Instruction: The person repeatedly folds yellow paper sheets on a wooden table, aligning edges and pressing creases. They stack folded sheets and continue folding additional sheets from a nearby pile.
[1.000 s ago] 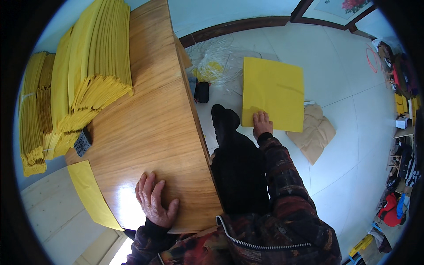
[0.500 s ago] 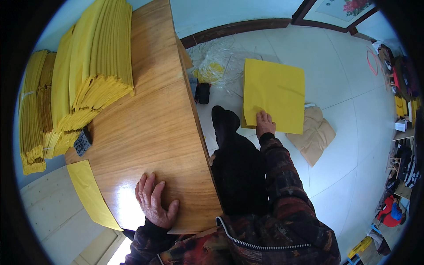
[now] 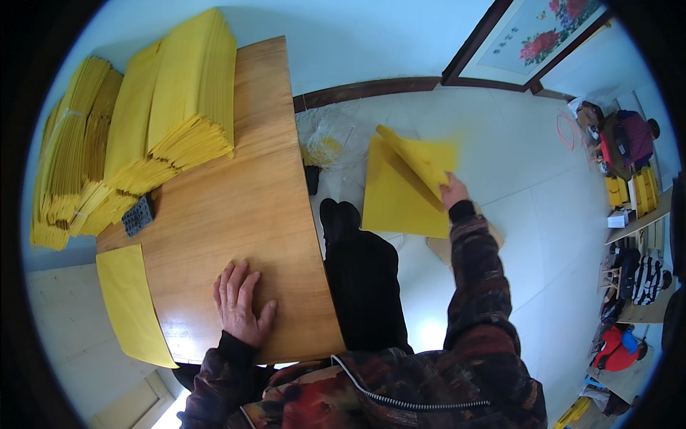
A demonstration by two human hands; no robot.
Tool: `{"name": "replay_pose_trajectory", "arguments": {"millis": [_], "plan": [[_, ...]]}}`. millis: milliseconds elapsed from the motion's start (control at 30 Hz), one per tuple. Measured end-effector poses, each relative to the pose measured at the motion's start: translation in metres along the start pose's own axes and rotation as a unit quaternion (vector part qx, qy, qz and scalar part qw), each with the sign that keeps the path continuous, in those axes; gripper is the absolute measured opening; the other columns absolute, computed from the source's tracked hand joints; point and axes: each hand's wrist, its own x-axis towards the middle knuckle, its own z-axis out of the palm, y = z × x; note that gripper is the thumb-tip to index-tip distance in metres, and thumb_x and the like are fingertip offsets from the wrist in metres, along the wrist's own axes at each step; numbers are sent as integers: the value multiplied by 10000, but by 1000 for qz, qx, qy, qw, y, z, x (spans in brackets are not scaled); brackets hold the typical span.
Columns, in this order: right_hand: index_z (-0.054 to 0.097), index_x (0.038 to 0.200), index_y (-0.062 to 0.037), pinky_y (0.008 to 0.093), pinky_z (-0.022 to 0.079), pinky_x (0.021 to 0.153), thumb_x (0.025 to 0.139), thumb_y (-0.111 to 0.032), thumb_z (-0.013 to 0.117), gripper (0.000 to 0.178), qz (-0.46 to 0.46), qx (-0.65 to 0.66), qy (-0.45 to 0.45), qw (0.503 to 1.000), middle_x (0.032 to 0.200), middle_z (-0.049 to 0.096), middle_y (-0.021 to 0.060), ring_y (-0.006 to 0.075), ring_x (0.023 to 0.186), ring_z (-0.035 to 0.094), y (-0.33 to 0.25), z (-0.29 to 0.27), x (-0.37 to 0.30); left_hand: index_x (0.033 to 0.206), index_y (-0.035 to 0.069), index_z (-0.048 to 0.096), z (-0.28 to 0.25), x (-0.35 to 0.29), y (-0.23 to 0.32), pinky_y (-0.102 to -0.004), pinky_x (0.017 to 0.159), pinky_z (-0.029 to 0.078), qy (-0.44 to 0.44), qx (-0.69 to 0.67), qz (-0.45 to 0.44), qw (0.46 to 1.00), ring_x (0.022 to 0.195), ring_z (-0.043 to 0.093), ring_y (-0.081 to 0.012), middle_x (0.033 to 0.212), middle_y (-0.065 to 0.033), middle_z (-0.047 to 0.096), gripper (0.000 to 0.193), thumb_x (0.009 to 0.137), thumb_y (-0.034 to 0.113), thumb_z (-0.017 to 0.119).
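My right hand [image 3: 454, 191] is closed on the near edge of a yellow sheet [image 3: 429, 159], which is lifted and tilted, blurred by motion. Below it lies another flat yellow sheet or stack of sheets [image 3: 393, 204] of the same kind, standing low beside the table. How thick that pile is cannot be seen. My left hand [image 3: 244, 304] rests palm down on the wooden table [image 3: 214, 214], fingers stretched out, holding nothing. To its left, a single yellow sheet [image 3: 132, 300] lies along the table's edge and overhangs it.
Tall stacks of folded yellow sheets [image 3: 179, 93] fill the table's far left, with a small dark grey block [image 3: 138, 216] before them. Clear plastic wrapping [image 3: 336, 132] lies on the floor past the table. Brown paper [image 3: 439, 250] shows under the pile. Cluttered shelves [image 3: 636, 214] stand at right.
My right hand, earlier resting on the top yellow sheet, has taken its near edge and raised it to the right. The left hand stays on the table. The view has shifted.
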Motion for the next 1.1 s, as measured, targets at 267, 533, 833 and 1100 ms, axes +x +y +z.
{"name": "replay_pose_trajectory", "arguments": {"millis": [267, 533, 833, 1100], "plan": [[586, 1119, 1, 383, 481, 802, 884, -155, 557, 284, -107, 67, -29, 992, 953, 668, 178, 319, 901, 633, -99, -219, 16, 1222, 99, 539, 3, -5, -1, -498, 1102, 237, 41, -13, 8, 999, 1324, 358, -344, 1358, -118, 469, 552, 719, 242, 718], [571, 1161, 27, 279, 472, 825, 939, -115, 506, 272, -151, 241, -139, 948, 1041, 646, 53, 130, 903, 612, -280, -361, -101, 1276, 3, 506, 7, -6, 10, -429, 1020, 391, 87, -227, -2, 970, 1228, 454, -387, 1346, -213, 463, 545, 844, 294, 669], [520, 1229, 49, 315, 469, 916, 950, -99, 503, 316, -327, 426, -171, 826, 1173, 619, 116, 196, 1043, 609, -447, -369, -214, 1524, 129, 72, -12, -25, 76, -429, 1129, 183, -128, -855, 24, 502, 1453, 128, -225, 1586, -72, 118, 919, 883, 686, 423], [450, 1321, 26, 358, 432, 985, 954, -82, 486, 384, -251, 570, -205, 755, 1300, 544, 115, 231, 1161, 542, -477, -236, -260, 1380, 82, 404, -88, -121, 3, -467, 1036, 399, 216, -934, 20, 282, 1229, 499, -293, 1345, -115, 514, 573, 906, 336, 603]]}}
